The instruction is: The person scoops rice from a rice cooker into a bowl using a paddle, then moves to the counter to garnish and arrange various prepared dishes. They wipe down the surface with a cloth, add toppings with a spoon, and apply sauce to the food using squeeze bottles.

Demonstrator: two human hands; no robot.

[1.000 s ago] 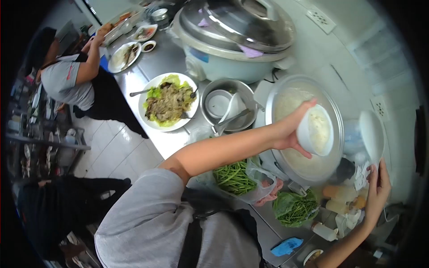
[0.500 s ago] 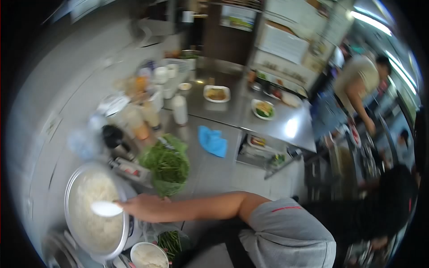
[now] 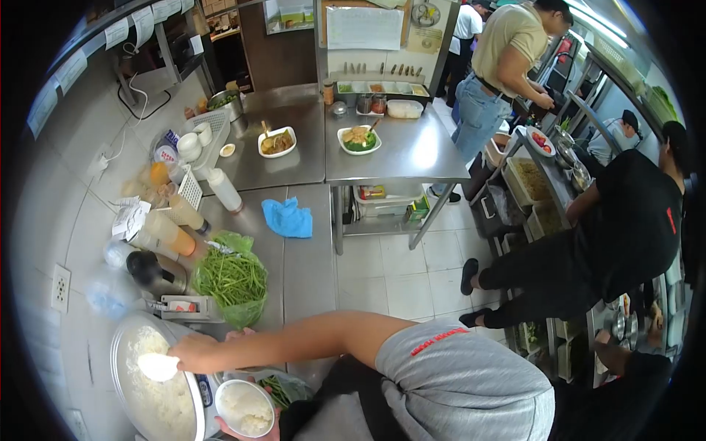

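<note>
My right hand grips a white rice paddle over the large pot of cooked rice at the lower left. The paddle's blade is at the rice; I cannot tell how deep it sits. Close to the pot's right side, my left hand holds a white bowl with rice in it. The bowl hides much of that hand. Green stalks in a clear bag lie just behind the bowl. A bigger bag of green vegetables sits beyond my right forearm.
A blue cloth and a white squeeze bottle are on the steel counter. Two dishes of food, one left and one right, stand farther back. Sauce bottles line the wall side. A co-worker in black bends at the right shelves.
My view has shifted and become sharper, with the counter things now further left. The paddle has moved slightly down and left over the rice. The bowl stays in my left hand.
</note>
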